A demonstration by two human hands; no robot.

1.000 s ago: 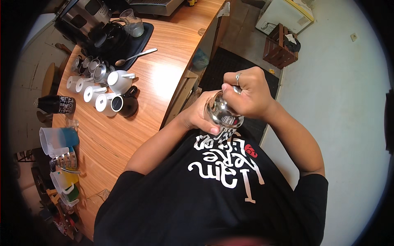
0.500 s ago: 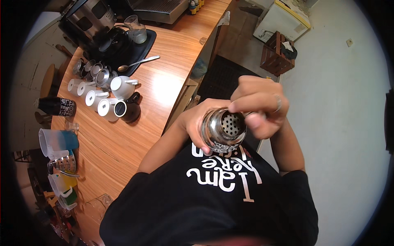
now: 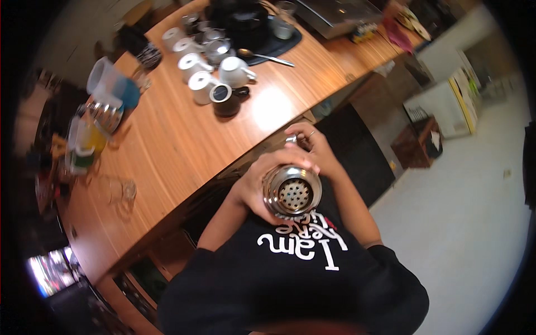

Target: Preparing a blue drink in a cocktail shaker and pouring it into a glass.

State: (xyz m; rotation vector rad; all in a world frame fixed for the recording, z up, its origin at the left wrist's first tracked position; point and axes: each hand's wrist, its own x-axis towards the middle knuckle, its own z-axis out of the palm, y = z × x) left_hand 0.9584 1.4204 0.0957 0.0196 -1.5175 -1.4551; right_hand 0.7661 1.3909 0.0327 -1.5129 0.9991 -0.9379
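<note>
My left hand (image 3: 258,181) is wrapped round a shiny metal cocktail shaker (image 3: 271,190), held in front of my chest. Its strainer top (image 3: 294,194) shows, a perforated disc with several round holes, facing up at me. Just beyond it, my right hand (image 3: 314,146) is closed, with a ring on one finger. Between those fingers shows a small shiny metal shaker cap (image 3: 291,139), apart from the strainer top. Part of the right hand is hidden behind the left fingers.
On the wooden counter (image 3: 184,151) stand several upturned white cups (image 3: 235,71), a dark mug (image 3: 225,103), a spoon (image 3: 273,59) on a black tray (image 3: 290,46), measuring jugs (image 3: 120,84) and a clear glass (image 3: 127,191). A wooden crate (image 3: 414,144) sits on the floor by a white chest (image 3: 441,106).
My right hand has moved off the strainer top to the far side of the shaker, taking the cap along. The view has swung, so the counter appears shifted right and turned.
</note>
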